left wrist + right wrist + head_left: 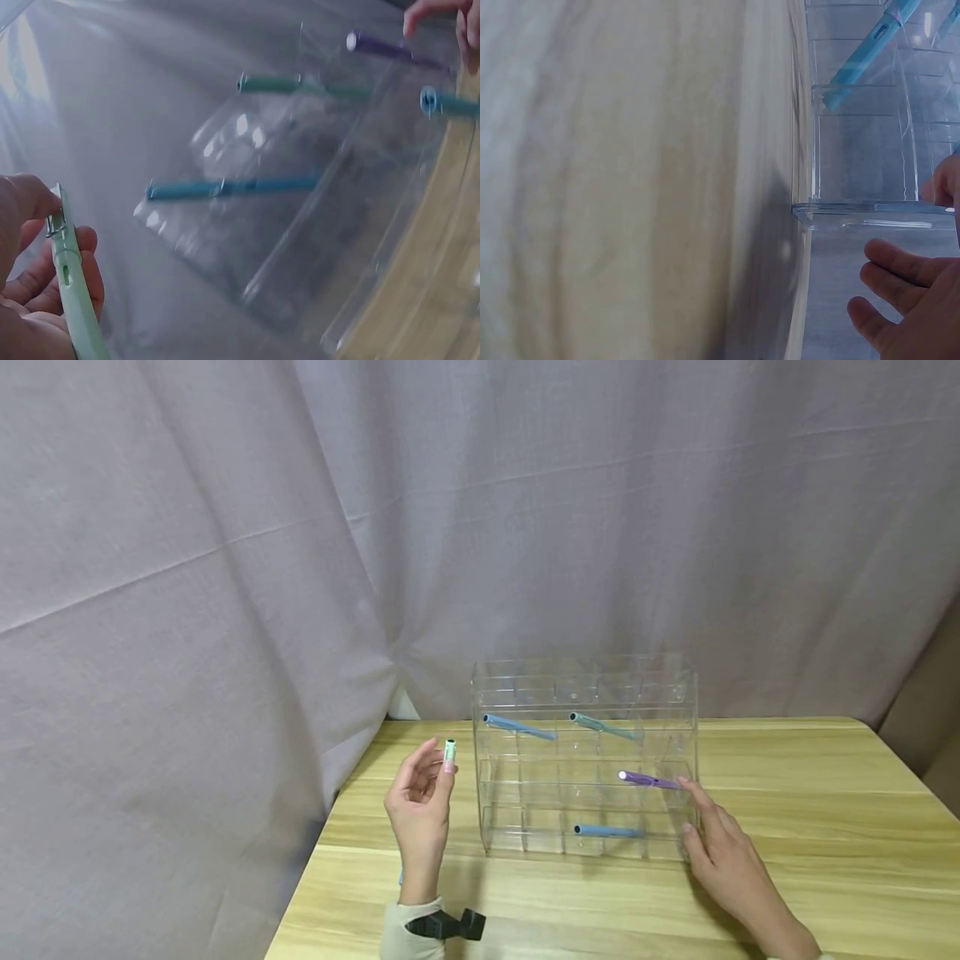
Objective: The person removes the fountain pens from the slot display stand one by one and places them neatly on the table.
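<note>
My left hand (420, 806) grips a light green pen (71, 277) upright, left of a clear acrylic rack (525, 797). A metal clip and a small slot show on that pen in the left wrist view. At the rack's right side, my right hand (723, 856) has its fingers extended. Its index fingertip is at the right end of a purple pen (645, 779) lying across one tier; I cannot tell if they touch. In the right wrist view, several fingers (900, 281) stand apart beside the rack's end wall.
Across the upper tier lie a blue pen (517, 727) and a grey-green pen (600, 725). Another blue pen (607, 832) lies on the bottom tier. The rack stands on a wooden table (810, 802), with a grey curtain (525, 527) behind.
</note>
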Demonstrator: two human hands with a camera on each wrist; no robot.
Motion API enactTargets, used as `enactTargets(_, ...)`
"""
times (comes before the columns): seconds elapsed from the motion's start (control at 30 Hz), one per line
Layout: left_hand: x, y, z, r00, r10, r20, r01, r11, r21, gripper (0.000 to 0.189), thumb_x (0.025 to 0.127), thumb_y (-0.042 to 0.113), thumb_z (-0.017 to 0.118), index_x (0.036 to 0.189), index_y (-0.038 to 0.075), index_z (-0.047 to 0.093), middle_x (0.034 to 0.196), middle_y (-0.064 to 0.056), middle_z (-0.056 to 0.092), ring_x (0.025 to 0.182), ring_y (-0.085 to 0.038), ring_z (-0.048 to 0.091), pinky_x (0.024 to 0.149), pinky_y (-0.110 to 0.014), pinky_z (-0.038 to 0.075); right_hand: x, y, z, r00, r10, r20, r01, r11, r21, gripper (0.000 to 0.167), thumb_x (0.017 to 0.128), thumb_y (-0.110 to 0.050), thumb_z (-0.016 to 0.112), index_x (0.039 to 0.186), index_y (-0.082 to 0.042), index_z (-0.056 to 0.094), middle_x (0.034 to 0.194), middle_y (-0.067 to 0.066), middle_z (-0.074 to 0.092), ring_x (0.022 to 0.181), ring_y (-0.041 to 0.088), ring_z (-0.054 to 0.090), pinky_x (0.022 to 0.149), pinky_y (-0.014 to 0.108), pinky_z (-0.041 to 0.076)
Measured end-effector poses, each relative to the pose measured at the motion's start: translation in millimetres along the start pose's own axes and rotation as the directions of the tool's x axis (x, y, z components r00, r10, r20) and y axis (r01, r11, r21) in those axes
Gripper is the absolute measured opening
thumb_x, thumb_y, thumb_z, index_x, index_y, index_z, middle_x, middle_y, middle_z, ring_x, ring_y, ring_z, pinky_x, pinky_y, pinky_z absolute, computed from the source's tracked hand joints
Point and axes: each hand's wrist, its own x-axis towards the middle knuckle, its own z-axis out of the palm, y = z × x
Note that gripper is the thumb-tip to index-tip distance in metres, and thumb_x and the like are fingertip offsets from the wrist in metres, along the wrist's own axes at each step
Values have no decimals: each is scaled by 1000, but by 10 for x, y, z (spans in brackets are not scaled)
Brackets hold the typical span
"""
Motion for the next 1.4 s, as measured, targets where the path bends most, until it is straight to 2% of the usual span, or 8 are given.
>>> enactTargets(0.13, 55, -65, -202, 999, -28, -33, 29, 999, 37, 37, 94, -6, 76, 130, -1, 72, 115, -19, 78, 91, -6, 75, 81, -20, 63, 7, -7, 8, 1000, 5, 3, -5, 1000, 7, 71, 106, -8, 54, 171, -19, 26, 157, 38, 49, 128, 63, 54, 92, 83, 46)
enactTargets(0.27, 110, -190, -411, 994, -77, -71, 84, 992, 94, 31, 93, -6, 77, 125, -2, 76, 111, -24, 78, 89, -4, 76, 78, -17, 62, 5, -7, 9, 1000, 22, 11, -22, 1000, 11, 71, 107, -9, 54, 171, -20, 26, 157, 38, 48, 129, 64, 52, 93, 85, 44)
enactTargets(0.5, 130, -481, -687, 977, -132, -165, 165, 964, 208, 24, 94, 4, 82, 118, -1, 80, 110, -25, 80, 85, 2, 75, 77, -13, 60, 14, -14, 9, 1000, 18, 2, -18, 1000, 13, 73, 105, -7, 55, 171, -20, 26, 154, 40, 50, 128, 65, 53, 93, 86, 44)
enactTargets(0.67, 101, -718, -810, 974, -145, -176, 192, 938, 290, 20, 93, 4, 83, 113, 1, 82, 108, -25, 81, 84, 3, 74, 76, -11, 60, 30, -6, 9, 1000, 16, 8, -16, 1000, 6, 73, 106, -7, 55, 171, -21, 25, 154, 40, 50, 129, 66, 53, 93, 86, 44)
enactTargets(0.83, 70, -954, -904, 968, -175, -182, 237, 878, 416, 16, 93, 5, 83, 108, 4, 83, 104, -20, 83, 82, 0, 74, 74, -9, 58, 15, -10, 13, 999, 43, 19, -43, 999, 9, 74, 107, -9, 54, 172, -24, 23, 155, 41, 49, 129, 66, 52, 92, 87, 44)
enactTargets(1.0, 58, -1122, -965, 954, -227, -196, 297, 813, 500, 14, 91, 3, 82, 105, 3, 83, 101, -18, 83, 79, -9, 73, 68, -10, 55, -17, -13, 15, 998, 56, 16, -56, 998, 10, 73, 107, -9, 53, 172, -24, 22, 154, 41, 49, 129, 66, 52, 91, 87, 44)
enactTargets(1.33, 13, -1325, -1013, 946, -259, -193, 321, 697, 641, 13, 88, 3, 84, 100, 4, 84, 93, -14, 83, 75, -13, 69, 64, -15, 51, -12, -12, 21, 999, 45, 7, -45, 999, 11, 74, 105, -8, 55, 171, -22, 24, 153, 42, 49, 128, 68, 52, 91, 87, 44)
enactTargets(1.4, 14, -1343, -1008, 946, -264, -188, 320, 682, 658, 13, 88, 3, 84, 101, 4, 84, 94, -14, 83, 76, -14, 70, 65, -17, 51, -11, -16, 21, 999, 51, 10, -52, 999, 14, 74, 106, -8, 55, 171, -23, 24, 154, 42, 49, 129, 68, 52, 92, 87, 43)
